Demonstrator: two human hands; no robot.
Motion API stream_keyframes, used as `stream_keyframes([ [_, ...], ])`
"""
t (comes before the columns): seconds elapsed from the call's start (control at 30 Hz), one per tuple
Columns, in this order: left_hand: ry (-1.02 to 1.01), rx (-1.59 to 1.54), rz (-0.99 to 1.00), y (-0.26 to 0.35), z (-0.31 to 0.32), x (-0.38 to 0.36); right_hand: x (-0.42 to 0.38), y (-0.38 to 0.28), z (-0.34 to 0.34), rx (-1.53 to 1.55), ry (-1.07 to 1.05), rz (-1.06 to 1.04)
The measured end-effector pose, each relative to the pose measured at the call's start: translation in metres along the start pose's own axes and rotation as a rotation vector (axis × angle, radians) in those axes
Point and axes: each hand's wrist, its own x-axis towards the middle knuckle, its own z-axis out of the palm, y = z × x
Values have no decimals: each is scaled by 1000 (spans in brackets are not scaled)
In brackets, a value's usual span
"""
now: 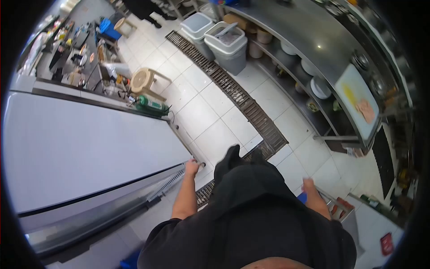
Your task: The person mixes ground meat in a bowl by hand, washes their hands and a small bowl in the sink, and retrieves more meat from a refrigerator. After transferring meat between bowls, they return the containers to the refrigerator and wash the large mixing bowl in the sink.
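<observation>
My left hand (192,167) is at the near right corner of a large white cabinet (94,148), its fingers curled in at the edge. Whatever lies inside those fingers is hidden. A dark gap runs along the cabinet's near side, and a pale ribbed strip (166,184) leads from below it toward my wrist. Out to my right, my right hand (308,184) is held low beside my body, small and blurred, its fingers not distinct. Something blue (303,197) shows just below that hand, and a metal-edged unit (333,201) with reddish items is beside the forearm.
A brown floor grate (224,80) crosses the white tiles. Grey bins (227,49) stand by a steel counter (304,36) with loaded shelves. A cutting board (357,101) holds pinkish food. Left are a beige stool (145,81), a green cylinder (151,104) and a cluttered bench. A person's feet (156,20) show far off.
</observation>
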Motion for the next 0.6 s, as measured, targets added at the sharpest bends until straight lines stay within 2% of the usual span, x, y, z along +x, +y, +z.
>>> stream_keyframes([
  [0.07, 77, -93, -3, 15, -14, 6, 48, -164, -45, -485, 117, -387],
  [0.1, 101, -136, -27, 13, -16, 16, 62, -253, -61, -498, 180, -536],
  [0.13, 130, -177, -45, 9, -18, 32, 41, -347, -81, -245, 113, -534],
  [0.2, -23, -269, -180, -12, -19, 62, 23, -499, -102, 67, 324, -884],
  [0.23, -105, -316, -240, -26, -12, 78, -63, -572, -123, 66, 404, -936],
  [0.27, -57, -318, -276, -40, 0, 87, -96, -629, -138, -11, 514, -994],
  [0.3, -18, -309, -317, -50, 7, 91, -118, -672, -143, -88, 620, -1037],
  [0.37, -207, -402, -533, -43, -3, 91, -184, -737, -153, -132, 650, -972],
  [0.4, -286, -322, -563, -29, -17, 103, -174, -758, -149, -114, 720, -1040],
  [0.43, -369, -240, -585, -15, -29, 115, -165, -770, -144, -133, 743, -1009],
  [0.5, -309, -516, -776, -25, -26, 150, -146, -786, -130, -156, 784, -958],
  [0.53, -382, -535, -636, -36, -27, 185, -135, -790, -126, -166, 789, -926],
  [0.6, -391, -458, -610, -10, -59, 248, -101, -783, -122, -185, 793, -886],
])
